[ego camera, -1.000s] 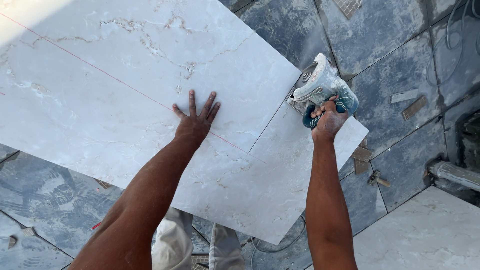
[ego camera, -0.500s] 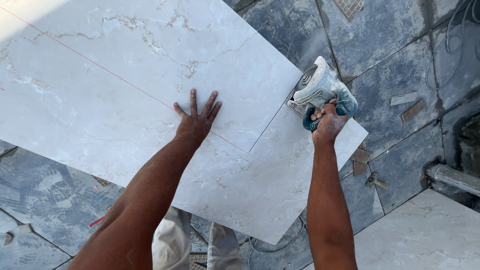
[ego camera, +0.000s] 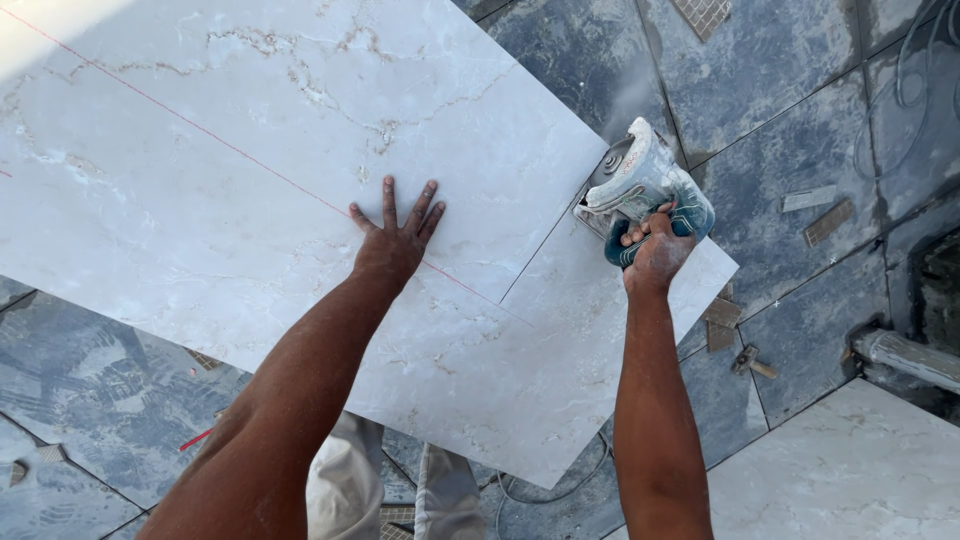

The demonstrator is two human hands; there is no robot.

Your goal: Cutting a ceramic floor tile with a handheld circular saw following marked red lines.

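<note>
While left hand presses tile flat | right hand grips cutter

A big pale marble-look tile lies flat across the upper left and centre of the frame, a thin red line running diagonally over it. At its right edge sits a dusty teal-handled cutter, blade at the end of a dark cut
</note>
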